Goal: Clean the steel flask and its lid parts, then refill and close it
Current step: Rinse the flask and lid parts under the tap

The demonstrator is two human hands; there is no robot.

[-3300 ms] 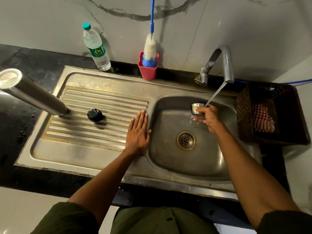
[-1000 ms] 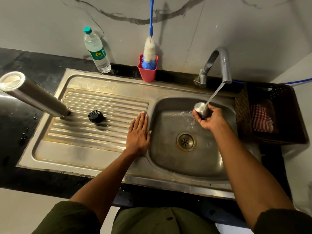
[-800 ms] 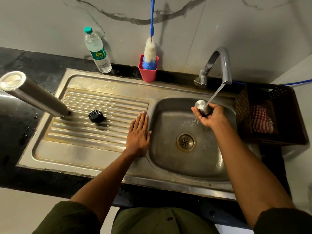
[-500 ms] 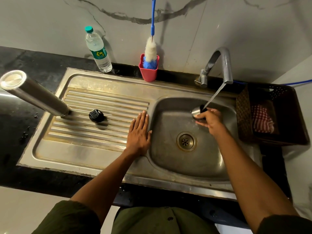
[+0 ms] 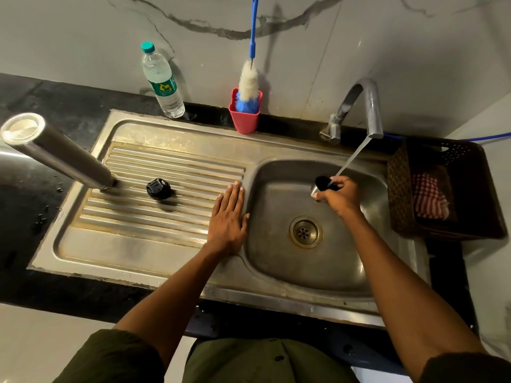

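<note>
Steel sink point(image 5: 177, 246) set in black counter; drainboard on the left, basin on the right. Steel flask point(image 5: 59, 154) stands mouth-down at the drainboard's far-left corner, flat base up; in this wide-angle view its long axis leans up-left toward the camera. Tap point(image 5: 367, 106) running, stream angled down-left. Right hand point(image 5: 341, 196) over the basin, fingers curled round the steel lid cup point(image 5: 320, 186), held under the stream; dark open mouth points up and left, stream entering it. Left hand point(image 5: 228, 218) flat, fingers straight and together, palm down on the ridge between drainboard and basin, holding nothing. Black stopper point(image 5: 158, 188) sits alone mid-drainboard, between flask and left hand.
</note>
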